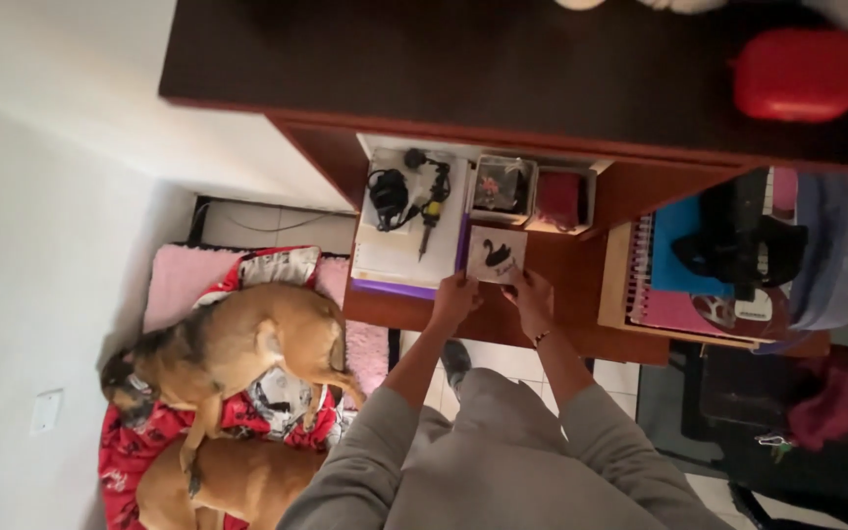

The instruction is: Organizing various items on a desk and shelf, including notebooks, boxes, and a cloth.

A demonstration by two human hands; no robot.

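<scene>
Pinching a small white card with a black swan drawing (497, 256) at its lower corners, the left hand (455, 297) and right hand (530, 297) hold it over the wooden shelf (561, 260), just beside a white box (409, 250) carrying black cables. Two tan dogs (233, 344) lie on a red blanket (130, 447) below.

Your card (497, 257): small, square, white, black swan-shaped figure printed on face, short dark marking below figure. Face up toward you, roughly flat, slightly tilted. Sits centre of frame, just above middle, over reddish-brown shelf surface. You pinch its lower edge from both sides: left hand (455, 297) at lower-left corner, right hand (532, 299) at lower-right corner.
</scene>
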